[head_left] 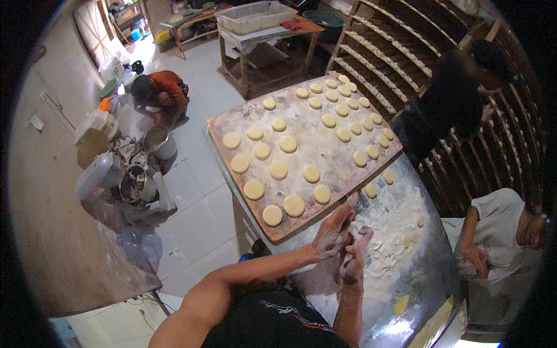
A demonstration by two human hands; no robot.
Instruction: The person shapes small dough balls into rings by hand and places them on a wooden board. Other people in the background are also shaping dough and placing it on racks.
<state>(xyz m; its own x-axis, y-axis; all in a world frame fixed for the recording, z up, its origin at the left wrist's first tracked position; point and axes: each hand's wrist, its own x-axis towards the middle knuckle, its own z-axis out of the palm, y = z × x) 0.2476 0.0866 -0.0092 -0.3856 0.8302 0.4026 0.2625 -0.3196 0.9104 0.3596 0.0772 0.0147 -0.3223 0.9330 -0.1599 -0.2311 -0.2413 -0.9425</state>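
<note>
My left hand (333, 235) and my right hand (354, 255) are close together, floury, over the metal table (316, 284) beside the near edge of a wooden board (301, 230). Both look curled; anything between their fingers is too hidden to name. The board holds several flat, round, pale dough pieces (287, 144). Beside it on the metal lie a few more pieces (371, 190) and a spread patch of white flour (390, 232), with a yellowish scrap (400, 304) lower down.
A crouching person (159, 95) works at pots (134, 185) on the left floor. Behind the board stands a wooden table (307, 26) with a plastic tub (255, 14). Racks of trays (374, 58) line the right, where a dark-clothed person (435, 122) and a white-shirted person (493, 226) are.
</note>
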